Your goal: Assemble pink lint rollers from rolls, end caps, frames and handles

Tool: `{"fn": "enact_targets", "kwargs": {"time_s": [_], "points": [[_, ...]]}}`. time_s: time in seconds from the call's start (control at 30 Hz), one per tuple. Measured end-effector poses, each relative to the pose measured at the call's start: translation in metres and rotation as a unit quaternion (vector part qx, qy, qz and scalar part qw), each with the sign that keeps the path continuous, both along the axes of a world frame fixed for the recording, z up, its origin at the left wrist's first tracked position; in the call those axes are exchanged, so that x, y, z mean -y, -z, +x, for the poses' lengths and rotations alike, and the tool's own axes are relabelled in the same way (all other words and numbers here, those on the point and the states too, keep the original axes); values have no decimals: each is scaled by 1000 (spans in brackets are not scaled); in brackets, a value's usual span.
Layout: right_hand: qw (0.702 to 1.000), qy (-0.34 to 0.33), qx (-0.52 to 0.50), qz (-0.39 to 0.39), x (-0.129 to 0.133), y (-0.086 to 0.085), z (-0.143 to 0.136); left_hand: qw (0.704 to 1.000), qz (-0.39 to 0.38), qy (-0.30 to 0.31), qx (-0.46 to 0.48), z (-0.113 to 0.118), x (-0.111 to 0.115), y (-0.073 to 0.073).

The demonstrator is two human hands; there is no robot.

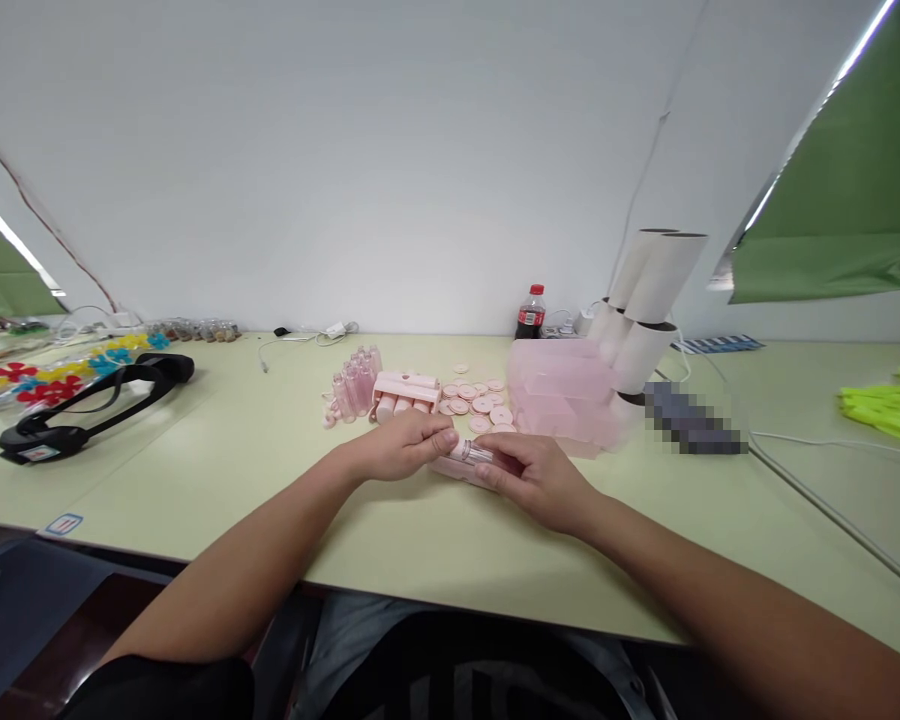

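Note:
Both hands are closed around a small clear bottle [480, 454] with a white end, lying crosswise over the table. My left hand [403, 446] pinches near its white end. My right hand [538, 478] grips its other end, where pink shows under the fingers. Just below them is a pale pink case piece [461, 474], partly hidden by the hands. Behind my left hand sits an open pale pink case [407, 384] with white cylinders in it. Several clear pink bottles [357, 380] stand to its left, and several round pink discs [482, 403] lie to its right.
Translucent pink boxes [559, 390] are stacked right of the discs, beside white tubes [649, 300]. A cola bottle [530, 313] stands by the wall. Black headgear [94, 405] and colourful flower shapes [45, 385] lie left. Cables [810, 515] and yellow-green pieces [889, 405] lie right.

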State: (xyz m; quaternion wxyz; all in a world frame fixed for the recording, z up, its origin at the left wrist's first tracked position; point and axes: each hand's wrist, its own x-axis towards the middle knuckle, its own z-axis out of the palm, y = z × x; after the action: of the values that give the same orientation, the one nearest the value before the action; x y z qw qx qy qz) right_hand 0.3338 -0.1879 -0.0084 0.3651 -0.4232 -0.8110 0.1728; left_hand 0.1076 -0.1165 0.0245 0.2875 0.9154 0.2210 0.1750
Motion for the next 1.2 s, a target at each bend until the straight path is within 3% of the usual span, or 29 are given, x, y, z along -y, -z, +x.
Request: {"fn": "enact_targets", "kwargs": {"time_s": [0.27,0.47,0.87,0.97,1.07,1.2], "points": [[995,-9,100,-2,2,-4,3,997,-20,45,-55,1,0,-1],[986,-13,167,10,-1,4,6,995,-35,55,-81,4,-4,6],[981,47,167,87,-1,16,4,998,-61,-6,-27,10,-5,13],[981,57,150,107,0,18,2,995,-103,-6,6,12,-4,17],[979,78,130,135,1,16,3,990,-135,-8,46,14,-3,19],[975,70,146,153,3,10,4,993,-106,-13,48,15,-2,19]]}}
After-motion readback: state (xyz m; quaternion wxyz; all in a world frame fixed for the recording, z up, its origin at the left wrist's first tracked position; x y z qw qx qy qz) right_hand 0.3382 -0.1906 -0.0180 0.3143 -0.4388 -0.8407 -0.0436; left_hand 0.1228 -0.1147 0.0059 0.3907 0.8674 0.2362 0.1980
